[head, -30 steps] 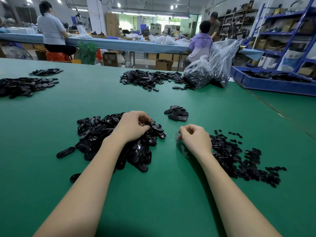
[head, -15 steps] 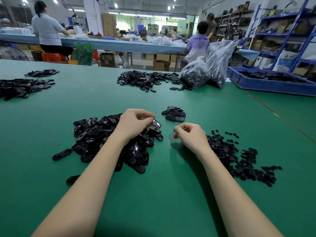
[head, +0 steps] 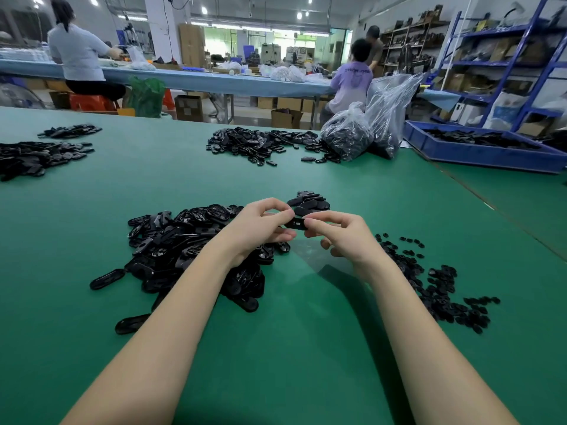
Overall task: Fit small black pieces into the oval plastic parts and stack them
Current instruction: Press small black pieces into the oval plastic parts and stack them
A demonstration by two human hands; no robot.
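The green work table [head: 276, 348] fills the view and carries all the stock. A blue tray [head: 478, 154] of black parts stands at the far right edge, with two clear bags [head: 362, 130] of parts just left of it and a loose spread of parts [head: 254, 144] beside them; further heaps [head: 36, 154] lie at the far left. At the near centre-left sits the large pile of oval plastic parts [head: 184, 240], and to the near right the scatter of small black pieces [head: 435, 283]. A short stack of finished ovals [head: 308, 202] lies just beyond the hands. The left hand [head: 257, 228] and right hand [head: 343, 237] meet above the table between the two piles. Both are curled in a pinch, fingertips gripping opposite ends of a single oval part [head: 296, 223] held clear of the surface. Whether a small piece is already between the right fingers cannot be told; it is too small or hidden. The step in hand appears to be the fitting itself. The next move likely calls for pressing the piece square into the oval's opening, then setting the assembly on the stack beyond.
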